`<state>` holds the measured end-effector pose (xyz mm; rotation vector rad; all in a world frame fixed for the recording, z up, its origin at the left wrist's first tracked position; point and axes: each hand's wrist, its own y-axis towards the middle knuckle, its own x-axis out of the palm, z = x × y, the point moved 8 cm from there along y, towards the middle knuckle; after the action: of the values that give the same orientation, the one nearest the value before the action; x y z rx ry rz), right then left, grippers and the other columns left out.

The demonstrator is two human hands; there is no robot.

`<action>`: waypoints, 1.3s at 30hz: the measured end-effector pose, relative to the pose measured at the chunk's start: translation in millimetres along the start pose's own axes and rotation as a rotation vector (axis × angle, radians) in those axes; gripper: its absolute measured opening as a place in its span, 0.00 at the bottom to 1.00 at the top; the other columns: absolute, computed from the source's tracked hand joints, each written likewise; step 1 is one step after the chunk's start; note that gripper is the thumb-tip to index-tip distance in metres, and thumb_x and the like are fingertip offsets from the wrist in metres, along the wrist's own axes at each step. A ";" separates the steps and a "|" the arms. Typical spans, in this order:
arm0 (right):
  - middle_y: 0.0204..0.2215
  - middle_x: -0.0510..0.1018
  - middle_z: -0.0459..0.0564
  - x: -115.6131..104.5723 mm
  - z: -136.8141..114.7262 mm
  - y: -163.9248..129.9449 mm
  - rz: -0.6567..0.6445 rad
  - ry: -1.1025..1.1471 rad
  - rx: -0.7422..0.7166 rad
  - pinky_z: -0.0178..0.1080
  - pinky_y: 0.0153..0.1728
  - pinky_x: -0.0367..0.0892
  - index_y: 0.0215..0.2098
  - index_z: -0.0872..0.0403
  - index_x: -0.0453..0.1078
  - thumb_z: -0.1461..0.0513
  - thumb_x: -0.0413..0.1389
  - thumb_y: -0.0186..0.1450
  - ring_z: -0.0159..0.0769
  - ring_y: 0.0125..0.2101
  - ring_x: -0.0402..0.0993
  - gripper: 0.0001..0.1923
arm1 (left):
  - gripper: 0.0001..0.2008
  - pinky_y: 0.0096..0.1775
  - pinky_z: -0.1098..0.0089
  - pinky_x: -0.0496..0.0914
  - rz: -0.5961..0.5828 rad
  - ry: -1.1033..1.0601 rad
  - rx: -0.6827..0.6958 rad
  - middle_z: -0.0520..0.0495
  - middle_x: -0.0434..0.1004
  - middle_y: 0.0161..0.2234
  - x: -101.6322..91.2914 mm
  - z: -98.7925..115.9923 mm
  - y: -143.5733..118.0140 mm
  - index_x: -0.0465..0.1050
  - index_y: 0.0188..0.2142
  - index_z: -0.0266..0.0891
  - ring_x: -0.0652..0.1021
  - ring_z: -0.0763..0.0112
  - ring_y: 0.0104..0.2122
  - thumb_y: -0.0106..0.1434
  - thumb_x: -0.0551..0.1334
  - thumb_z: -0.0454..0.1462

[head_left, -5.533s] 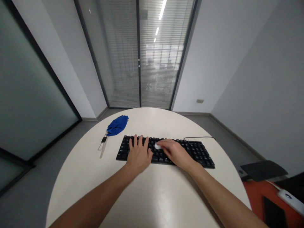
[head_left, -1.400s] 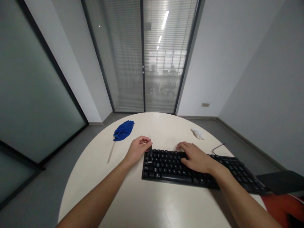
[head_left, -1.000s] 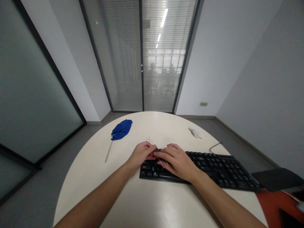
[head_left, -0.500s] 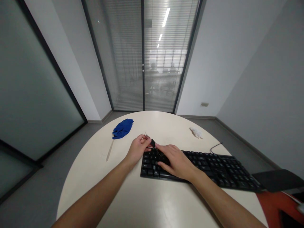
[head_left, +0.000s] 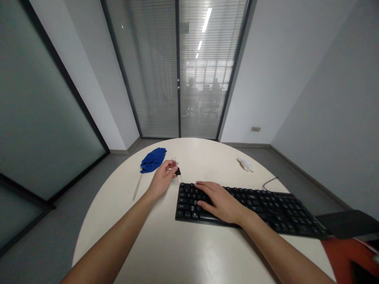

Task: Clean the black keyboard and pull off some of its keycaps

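My left hand [head_left: 161, 179] pinches a small wire keycap puller with a black grip [head_left: 177, 171], held just above the round white table [head_left: 166, 244], beyond the keyboard's top left corner. A black keycap may sit in its prongs; I cannot tell. My right hand [head_left: 220, 201] lies flat on the left part of the black keyboard [head_left: 266, 209], fingers spread over the keys, holding nothing.
A crumpled blue cloth [head_left: 153, 159] lies at the table's far left, with a thin flat pale tool [head_left: 137, 188] nearer me. A small white wad [head_left: 245, 164] sits at the far right. The keyboard's cable [head_left: 269, 181] curls off behind it. A dark chair part [head_left: 346, 223] is at the right.
My left hand has lifted the puller off the keyboard's top left keys and drawn it away to the left. My right hand has settled flat on the keys.
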<state>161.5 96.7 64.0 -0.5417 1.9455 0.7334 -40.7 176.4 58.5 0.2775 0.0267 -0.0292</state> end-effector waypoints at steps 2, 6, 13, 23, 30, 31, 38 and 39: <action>0.62 0.68 0.56 0.9 0.7 0.0 -0.008 -0.007 0.002 0.52 0.62 0.60 0.65 0.51 0.61 0.52 0.52 0.71 0.46 0.61 0.65 0.27 | 0.20 0.35 0.69 0.77 -0.016 -0.007 -0.019 0.49 0.73 0.38 3.9 -1.2 -1.0 0.69 0.42 0.40 0.79 0.68 0.37 0.58 0.67 0.50; 0.62 0.68 0.56 0.3 1.7 -0.4 0.002 -0.001 0.002 0.52 0.62 0.60 0.65 0.50 0.61 0.51 0.53 0.70 0.46 0.61 0.65 0.27 | 0.21 0.35 0.69 0.77 -0.020 -0.030 -0.046 0.48 0.73 0.39 7.3 -0.8 -3.0 0.69 0.42 0.41 0.79 0.67 0.38 0.57 0.67 0.50; 0.62 0.68 0.56 -1.5 -0.1 0.1 -0.001 -0.001 0.007 0.51 0.63 0.60 0.65 0.51 0.62 0.51 0.52 0.71 0.45 0.61 0.64 0.27 | 0.14 0.39 0.70 0.76 -0.123 0.054 0.018 0.48 0.74 0.40 15.7 8.0 -8.9 0.70 0.41 0.41 0.78 0.68 0.39 0.63 0.63 0.47; 0.62 0.69 0.56 -0.8 0.7 0.3 0.013 0.009 0.002 0.53 0.62 0.61 0.65 0.49 0.62 0.51 0.53 0.70 0.47 0.60 0.65 0.27 | 0.09 0.40 0.68 0.74 -0.227 0.221 0.122 0.46 0.75 0.40 21.4 20.8 -16.8 0.69 0.40 0.40 0.77 0.67 0.38 0.67 0.60 0.43; 0.62 0.68 0.56 -0.1 0.8 0.7 -0.001 -0.002 0.011 0.51 0.62 0.61 0.65 0.50 0.62 0.52 0.53 0.70 0.46 0.61 0.65 0.27 | 0.09 0.38 0.67 0.74 -0.246 0.266 0.129 0.46 0.75 0.40 19.1 15.2 -16.4 0.70 0.41 0.40 0.78 0.67 0.38 0.67 0.60 0.42; 0.62 0.68 0.56 0.0 0.9 0.6 -0.003 -0.001 0.011 0.52 0.62 0.61 0.65 0.51 0.62 0.52 0.53 0.70 0.46 0.61 0.65 0.27 | 0.09 0.38 0.67 0.74 -0.246 0.266 0.129 0.46 0.76 0.40 18.7 14.9 -16.1 0.70 0.41 0.40 0.78 0.67 0.37 0.66 0.60 0.42; 0.56 0.75 0.56 -4.3 3.8 11.3 0.079 0.091 0.118 0.52 0.59 0.64 0.60 0.52 0.66 0.54 0.54 0.70 0.46 0.56 0.70 0.23 | 0.09 0.39 0.69 0.73 -0.281 0.359 0.173 0.46 0.79 0.41 19.9 16.4 -16.4 0.75 0.42 0.40 0.79 0.65 0.40 0.65 0.62 0.41; 0.54 0.76 0.56 -5.7 4.7 16.2 0.103 0.120 0.152 0.51 0.57 0.66 0.60 0.52 0.66 0.55 0.54 0.69 0.46 0.54 0.72 0.22 | 0.09 0.39 0.69 0.73 -0.280 0.363 0.174 0.46 0.79 0.42 19.8 16.2 -16.4 0.75 0.42 0.41 0.79 0.65 0.40 0.65 0.63 0.41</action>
<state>156.7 112.0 71.7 -0.4026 2.1341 0.6224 -21.2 155.8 69.0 0.4485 0.4251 -0.2604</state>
